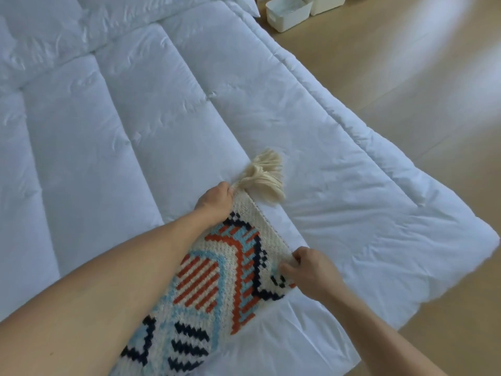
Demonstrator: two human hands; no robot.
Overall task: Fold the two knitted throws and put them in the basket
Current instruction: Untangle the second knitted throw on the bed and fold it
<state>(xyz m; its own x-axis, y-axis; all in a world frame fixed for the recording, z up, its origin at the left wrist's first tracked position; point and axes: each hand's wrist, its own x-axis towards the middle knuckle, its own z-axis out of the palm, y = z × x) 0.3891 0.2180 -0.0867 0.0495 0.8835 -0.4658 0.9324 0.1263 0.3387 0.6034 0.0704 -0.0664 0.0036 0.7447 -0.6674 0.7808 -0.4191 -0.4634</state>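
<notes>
A cream knitted throw with orange, light blue and dark navy patterns lies folded into a long strip on the white quilt. Cream tassels fan out from its far corner. My left hand grips that far corner just beside the tassels. My right hand pinches the same cream edge nearer to me, on the right side of the strip. My left forearm lies across the throw and hides part of it. I see only this one throw. Whether a basket is in view I cannot tell.
The quilt covers most of the view and ends at a rounded corner on the right. Beyond it is light wooden floor. Two white plastic bins stand on the floor at the top right.
</notes>
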